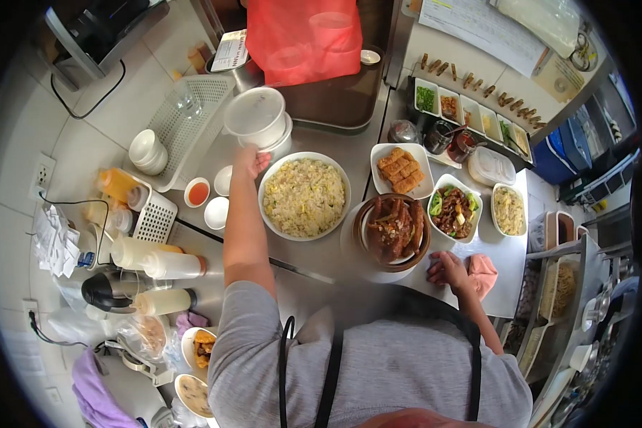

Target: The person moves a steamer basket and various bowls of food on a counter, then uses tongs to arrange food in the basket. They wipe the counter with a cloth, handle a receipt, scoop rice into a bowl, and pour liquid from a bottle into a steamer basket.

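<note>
My left hand [252, 161] reaches across the counter to the foot of two stacked plastic tubs, the upper tub [255, 118] lidded and the lower tub [281, 147] partly behind it. Its fingers are curled against the lower tub; whether something is in them is hidden. Right beside this hand is a large plate of fried rice [304, 196]. My right hand [446, 269] rests at the counter's front edge, fingers loosely bent and apart, holding nothing. It is next to a folded pink cloth [482, 276] and below a bowl of meat with greens [455, 210].
A brown pot of braised meat [394, 230], a dish of fried pieces [404, 171] and a smaller rice bowl [508, 210] stand on the right. Small sauce dishes [197, 192], squeeze bottles [171, 265] and a plastic basket [192, 135] are left. A red bag [303, 43] is behind.
</note>
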Available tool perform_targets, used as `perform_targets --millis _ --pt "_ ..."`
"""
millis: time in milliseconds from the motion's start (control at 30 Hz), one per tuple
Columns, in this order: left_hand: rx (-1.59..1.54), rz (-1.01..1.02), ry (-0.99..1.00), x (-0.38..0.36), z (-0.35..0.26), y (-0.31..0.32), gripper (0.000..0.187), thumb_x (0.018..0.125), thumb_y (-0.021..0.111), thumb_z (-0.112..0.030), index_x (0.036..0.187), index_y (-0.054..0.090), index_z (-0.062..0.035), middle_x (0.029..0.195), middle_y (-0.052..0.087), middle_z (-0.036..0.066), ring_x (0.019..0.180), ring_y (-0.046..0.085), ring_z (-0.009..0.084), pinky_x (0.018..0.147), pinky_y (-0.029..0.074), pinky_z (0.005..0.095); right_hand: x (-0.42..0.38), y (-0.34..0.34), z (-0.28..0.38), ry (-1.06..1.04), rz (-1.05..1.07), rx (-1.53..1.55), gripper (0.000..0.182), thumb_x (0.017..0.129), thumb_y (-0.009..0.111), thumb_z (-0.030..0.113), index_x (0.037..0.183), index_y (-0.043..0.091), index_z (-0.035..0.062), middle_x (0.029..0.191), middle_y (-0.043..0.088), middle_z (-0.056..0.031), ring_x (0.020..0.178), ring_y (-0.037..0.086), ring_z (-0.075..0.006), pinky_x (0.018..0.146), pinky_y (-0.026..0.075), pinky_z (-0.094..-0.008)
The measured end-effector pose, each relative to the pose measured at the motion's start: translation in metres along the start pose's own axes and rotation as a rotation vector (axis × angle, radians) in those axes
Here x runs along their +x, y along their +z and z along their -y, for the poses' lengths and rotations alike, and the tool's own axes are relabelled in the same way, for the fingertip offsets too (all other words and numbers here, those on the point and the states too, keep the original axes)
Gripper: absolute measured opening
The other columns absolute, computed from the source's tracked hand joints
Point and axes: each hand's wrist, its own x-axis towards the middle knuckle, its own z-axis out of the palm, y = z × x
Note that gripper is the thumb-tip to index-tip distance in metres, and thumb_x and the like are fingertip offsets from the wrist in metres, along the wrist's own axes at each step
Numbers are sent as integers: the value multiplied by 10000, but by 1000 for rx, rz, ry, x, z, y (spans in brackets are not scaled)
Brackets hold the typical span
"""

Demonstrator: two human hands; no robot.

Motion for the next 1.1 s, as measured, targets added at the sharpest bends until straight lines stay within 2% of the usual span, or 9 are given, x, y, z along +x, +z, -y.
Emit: perform_targets --millis 100,333,433,533,633,700,833,967,1100 --pt "58 29 -19 -5 0 14 216 738 390 -104 922 438 -1 747 573 133 604 569 184 515 473 288 0 0 0 -1 -4 14 348 854 374 352 1018 470 60 643 554 -73 473 562 -168 374 397 -218" --pt "174 270 -80 1 -1 38 324 702 426 -47 1017 366 -91 756 584 112 551 558 139 453 453 244 0 -2 4 10 -2 22 324 847 391 339 1003 476 68 641 563 -80 466 560 -171 373 404 -221" --pt "225 336 -37 -6 -1 43 341 727 435 -99 1061 373 -67 755 584 114 571 571 159 467 469 265 -1 -2 4 33 -5 9 318 843 398 340 1004 475 77 643 565 -85 465 560 -173 373 409 -229" --pt "419 308 -98 -17 -19 32 282 743 463 -125 1020 420 -92 775 586 107 561 571 159 457 468 261 0 -4 6 38 19 3 304 843 402 333 1004 474 86 648 568 -88 466 561 -175 373 413 -233" --pt "476 94 -71 29 -38 7 557 802 466 -168 1283 188 -182 694 560 63 541 542 123 422 416 230 0 -5 6 47 24 12 296 843 405 329 1003 474 90 650 570 -87 466 561 -174 374 414 -233" --pt "330 -65 229 10 -68 12 579 807 462 -178 1305 166 -195 662 536 31 519 495 97 420 383 217 0 -4 6 54 17 8 290 842 408 327 999 476 92 650 570 -85 466 560 -171 373 415 -232" --pt "305 -57 468 -6 -118 32 491 813 451 -214 1272 278 -188 646 520 8 484 426 61 411 345 194 -2 -3 9 54 16 7 282 841 414 325 985 481 92 645 567 -76 464 560 -165 372 415 -226" --pt "155 77 402 -39 -150 67 374 818 446 -239 1183 396 -179 625 499 -21 469 399 50 405 324 183 -3 -2 9 42 7 16 274 838 423 322 973 488 93 646 568 -68 462 558 -160 370 413 -222" --pt "133 156 364 -18 -161 79 231 823 449 -246 1039 434 -165 622 490 -34 479 424 68 407 329 185 -6 -1 12 48 2 11 267 836 429 315 972 489 93 650 569 -66 463 558 -158 371 414 -221"
